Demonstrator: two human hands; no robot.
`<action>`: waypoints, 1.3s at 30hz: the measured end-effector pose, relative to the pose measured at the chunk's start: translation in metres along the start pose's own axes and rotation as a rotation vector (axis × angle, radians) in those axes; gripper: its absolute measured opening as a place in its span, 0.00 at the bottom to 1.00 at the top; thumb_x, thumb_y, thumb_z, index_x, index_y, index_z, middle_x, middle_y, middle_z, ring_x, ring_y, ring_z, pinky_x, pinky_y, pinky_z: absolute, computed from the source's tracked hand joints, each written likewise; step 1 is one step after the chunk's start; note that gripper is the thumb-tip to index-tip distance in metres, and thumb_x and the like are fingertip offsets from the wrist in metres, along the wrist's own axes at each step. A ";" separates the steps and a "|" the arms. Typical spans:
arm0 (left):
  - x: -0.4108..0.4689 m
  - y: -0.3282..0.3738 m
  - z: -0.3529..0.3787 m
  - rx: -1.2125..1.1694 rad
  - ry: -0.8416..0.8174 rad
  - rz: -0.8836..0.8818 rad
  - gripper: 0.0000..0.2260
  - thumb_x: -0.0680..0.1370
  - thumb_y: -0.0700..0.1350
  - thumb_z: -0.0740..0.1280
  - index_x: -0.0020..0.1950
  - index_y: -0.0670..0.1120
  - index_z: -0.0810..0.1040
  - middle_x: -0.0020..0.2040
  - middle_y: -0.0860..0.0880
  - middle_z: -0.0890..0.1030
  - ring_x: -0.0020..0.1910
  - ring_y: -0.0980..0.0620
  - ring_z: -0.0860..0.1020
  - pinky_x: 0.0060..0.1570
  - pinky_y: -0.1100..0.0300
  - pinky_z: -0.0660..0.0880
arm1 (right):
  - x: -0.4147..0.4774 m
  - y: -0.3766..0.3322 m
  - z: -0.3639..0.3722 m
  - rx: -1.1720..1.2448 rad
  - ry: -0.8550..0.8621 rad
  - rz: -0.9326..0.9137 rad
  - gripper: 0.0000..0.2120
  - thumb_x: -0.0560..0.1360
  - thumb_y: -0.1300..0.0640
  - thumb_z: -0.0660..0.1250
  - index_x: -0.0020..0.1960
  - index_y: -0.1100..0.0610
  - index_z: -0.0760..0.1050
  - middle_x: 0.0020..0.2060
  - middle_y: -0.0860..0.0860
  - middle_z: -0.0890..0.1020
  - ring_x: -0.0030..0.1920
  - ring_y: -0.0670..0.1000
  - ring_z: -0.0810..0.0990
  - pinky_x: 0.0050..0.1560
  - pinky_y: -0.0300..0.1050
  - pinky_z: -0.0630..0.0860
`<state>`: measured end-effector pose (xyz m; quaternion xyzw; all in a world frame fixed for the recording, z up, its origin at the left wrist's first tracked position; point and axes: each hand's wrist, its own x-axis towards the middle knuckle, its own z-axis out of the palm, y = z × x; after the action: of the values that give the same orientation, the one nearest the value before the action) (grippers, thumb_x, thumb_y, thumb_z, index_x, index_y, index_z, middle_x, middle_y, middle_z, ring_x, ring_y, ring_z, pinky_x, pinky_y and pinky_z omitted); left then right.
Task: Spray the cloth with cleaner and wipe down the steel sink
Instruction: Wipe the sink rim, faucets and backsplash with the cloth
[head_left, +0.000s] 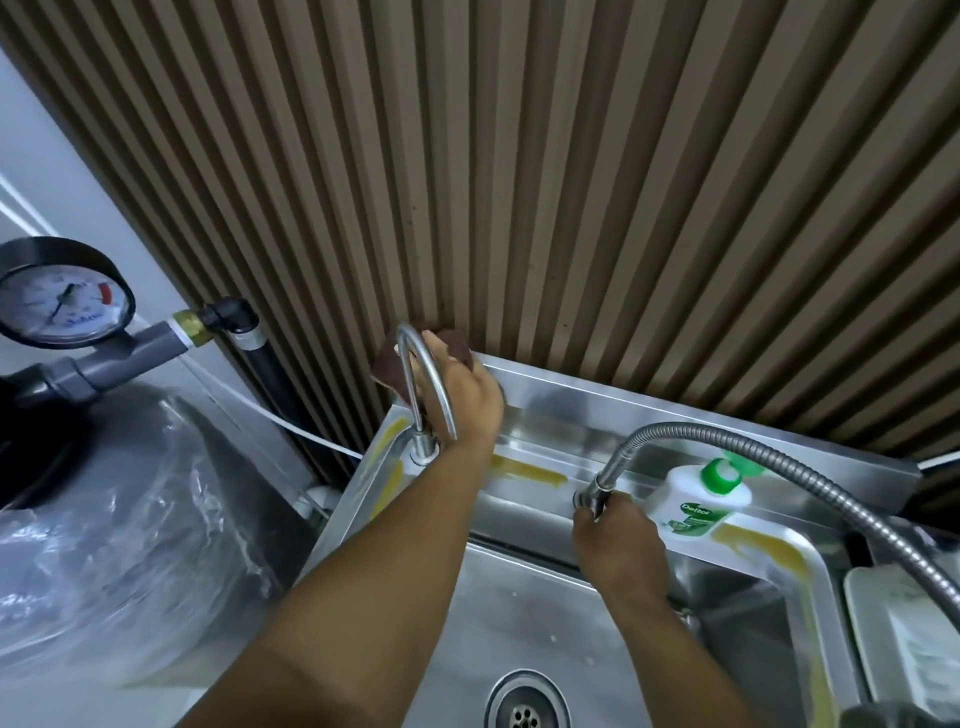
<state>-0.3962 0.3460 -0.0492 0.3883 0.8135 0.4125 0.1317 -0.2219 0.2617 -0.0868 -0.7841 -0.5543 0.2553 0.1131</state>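
Note:
The steel sink (550, 415) fills the lower middle, with its drain (524, 706) at the bottom edge. My left hand (462, 395) presses a brown cloth (387, 364) against the far left corner of the sink's backsplash, behind the curved steel faucet (421, 384). My right hand (618, 540) grips the nozzle end of a flexible steel hose (753, 441) at the sink's back ledge. A white Dettol bottle (696, 504) with a green cap lies on the ledge just right of that hand. Yellow smears run along the ledge and rim.
A ribbed brown wall panel (519, 182) rises behind the sink. At left stand a pressure gauge (62, 301) on grey piping and a tank wrapped in plastic film (119, 530). A white container (904, 649) sits at the right edge.

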 end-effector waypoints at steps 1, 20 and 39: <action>-0.008 -0.004 0.006 0.028 -0.010 0.053 0.31 0.82 0.50 0.51 0.82 0.38 0.50 0.83 0.41 0.48 0.81 0.41 0.46 0.78 0.50 0.45 | 0.000 -0.001 0.000 -0.004 0.000 -0.004 0.14 0.79 0.46 0.61 0.55 0.54 0.77 0.51 0.55 0.83 0.52 0.61 0.81 0.44 0.48 0.71; -0.030 -0.028 0.017 0.090 -0.115 0.438 0.35 0.73 0.47 0.52 0.81 0.40 0.58 0.82 0.43 0.56 0.82 0.44 0.48 0.79 0.44 0.44 | 0.000 0.003 0.008 0.037 0.023 0.004 0.15 0.80 0.46 0.60 0.55 0.56 0.75 0.51 0.57 0.83 0.53 0.62 0.80 0.44 0.49 0.69; -0.048 -0.011 0.006 -0.511 -0.054 -0.176 0.27 0.86 0.46 0.57 0.83 0.45 0.50 0.83 0.50 0.52 0.79 0.51 0.56 0.53 0.89 0.47 | 0.000 0.006 0.007 0.087 -0.003 -0.022 0.14 0.80 0.47 0.61 0.55 0.56 0.75 0.50 0.58 0.83 0.51 0.63 0.80 0.45 0.50 0.71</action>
<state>-0.3666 0.3101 -0.0667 0.2810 0.7099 0.5807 0.2825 -0.2214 0.2586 -0.0955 -0.7717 -0.5515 0.2793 0.1492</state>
